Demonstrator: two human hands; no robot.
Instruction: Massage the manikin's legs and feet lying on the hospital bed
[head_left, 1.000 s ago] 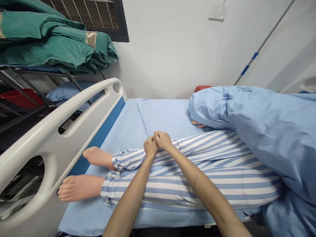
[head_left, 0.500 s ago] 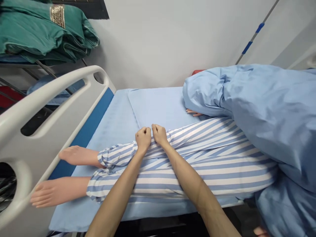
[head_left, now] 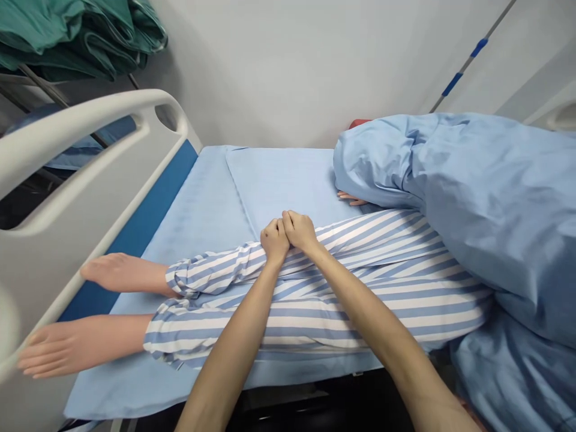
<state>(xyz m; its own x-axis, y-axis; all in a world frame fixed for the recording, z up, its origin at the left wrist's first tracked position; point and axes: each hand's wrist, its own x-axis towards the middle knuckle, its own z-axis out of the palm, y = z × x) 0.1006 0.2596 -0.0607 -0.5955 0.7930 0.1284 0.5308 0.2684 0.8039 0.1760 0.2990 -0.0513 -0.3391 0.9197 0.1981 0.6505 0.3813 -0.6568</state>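
Note:
A manikin's legs in blue-and-white striped trousers (head_left: 387, 309) lie stretched out on the bed. My left hand (head_left: 275, 239) is curled into a fist over the far leg, around the shin or knee. Beside it, my right hand (head_left: 300, 230) is closed as well, and the two fists touch. Whether any trouser cloth is pinched inside the fingers is hidden. Two bare plastic-looking feet, the far foot (head_left: 123, 273) and the near foot (head_left: 83, 345), stick out of the cuffs at left.
A light blue sheet (head_left: 288, 180) covers the mattress. At left stands the bed's white end board (head_left: 148, 144). A bunched blue quilt (head_left: 486, 198) covers the upper body, with a manikin hand (head_left: 351, 198) showing under its edge. Green folded cloth (head_left: 103, 36) lies on a rack.
Both fists have come together until they touch; a small gap separated them before. The view has shifted slightly, and the hands sit a little farther along the leg toward the quilt.

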